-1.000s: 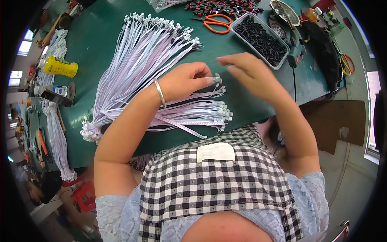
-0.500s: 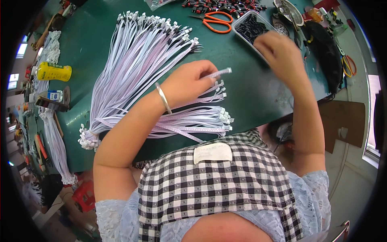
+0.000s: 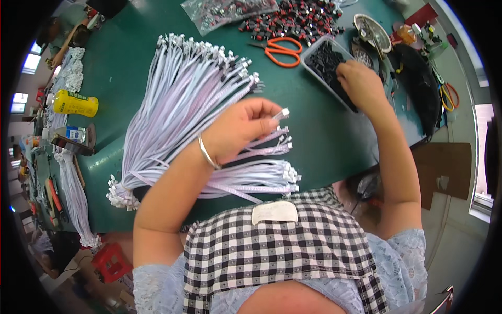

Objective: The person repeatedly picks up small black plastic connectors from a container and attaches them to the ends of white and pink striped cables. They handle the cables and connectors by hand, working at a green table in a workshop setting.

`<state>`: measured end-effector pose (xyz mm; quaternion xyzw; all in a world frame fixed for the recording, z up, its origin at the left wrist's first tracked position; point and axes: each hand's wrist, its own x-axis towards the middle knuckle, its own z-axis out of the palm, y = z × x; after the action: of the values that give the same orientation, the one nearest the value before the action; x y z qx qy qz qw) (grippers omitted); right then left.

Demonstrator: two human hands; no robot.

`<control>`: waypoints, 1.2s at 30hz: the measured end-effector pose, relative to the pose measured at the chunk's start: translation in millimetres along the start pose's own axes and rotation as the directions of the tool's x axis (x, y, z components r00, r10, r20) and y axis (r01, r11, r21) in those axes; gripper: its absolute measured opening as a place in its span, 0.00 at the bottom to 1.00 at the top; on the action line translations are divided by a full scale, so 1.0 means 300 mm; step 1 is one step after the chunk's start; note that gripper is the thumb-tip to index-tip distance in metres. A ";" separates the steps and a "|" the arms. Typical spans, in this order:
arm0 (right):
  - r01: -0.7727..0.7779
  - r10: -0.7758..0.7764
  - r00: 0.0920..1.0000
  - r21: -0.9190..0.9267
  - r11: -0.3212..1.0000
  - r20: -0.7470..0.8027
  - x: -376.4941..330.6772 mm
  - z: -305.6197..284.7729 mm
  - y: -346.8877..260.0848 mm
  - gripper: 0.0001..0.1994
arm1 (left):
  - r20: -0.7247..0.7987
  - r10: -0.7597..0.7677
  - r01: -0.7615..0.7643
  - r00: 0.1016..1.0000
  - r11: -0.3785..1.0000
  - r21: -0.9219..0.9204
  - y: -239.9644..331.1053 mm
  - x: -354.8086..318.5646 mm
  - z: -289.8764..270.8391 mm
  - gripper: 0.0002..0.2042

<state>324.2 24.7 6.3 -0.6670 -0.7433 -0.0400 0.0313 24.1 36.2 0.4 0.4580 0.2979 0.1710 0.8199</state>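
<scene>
My left hand (image 3: 241, 128), with a silver bangle at the wrist, pinches a flat white-lilac cable close to its white connector end (image 3: 283, 113). Under that hand and forearm spreads a big bundle of the same flat cables (image 3: 162, 99), gathered at the lower left. A smaller group of cable ends (image 3: 290, 175) points right, near my checked apron. My right hand (image 3: 362, 88) reaches into a clear plastic tub (image 3: 312, 49) of small black tube-like pieces (image 3: 325, 60). Its fingers are bent together among them; whatever lies between the fingertips is hidden.
Orange-handled scissors (image 3: 283, 52) lie left of the tub, below a pile of small red-and-black parts (image 3: 298, 21) and a clear bag (image 3: 227, 13). A metal dish (image 3: 372, 32) stands beyond the tub. A yellow bottle (image 3: 76, 103) lies at the left; a red stool (image 3: 111, 261) is below.
The whole view has shifted, so the table appears lower. Less of the cable end now sticks out past my left fingertips. My right hand, blurred before, is now steadier in the tub.
</scene>
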 end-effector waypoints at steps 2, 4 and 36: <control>0.002 -0.001 0.999 -0.015 1.000 0.040 -0.019 -0.009 -0.003 0.04 | -0.047 0.003 -0.009 0.999 0.992 -0.125 -0.023 -0.027 0.022 0.07; 0.014 -0.007 0.995 -0.063 0.998 0.098 -0.026 -0.024 -0.015 0.04 | -0.003 0.023 -0.023 1.000 0.979 -0.203 -0.055 -0.050 0.019 0.06; 0.162 -0.120 0.986 0.553 0.818 -0.112 -0.129 -0.118 -0.313 0.06 | -0.142 0.130 -0.173 0.981 0.923 -0.343 -0.122 -0.044 0.029 0.07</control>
<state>234.7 -27.2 35.9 -0.5696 -0.7682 0.1532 0.2489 20.1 4.1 -23.0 0.3140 0.2734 0.3112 0.8543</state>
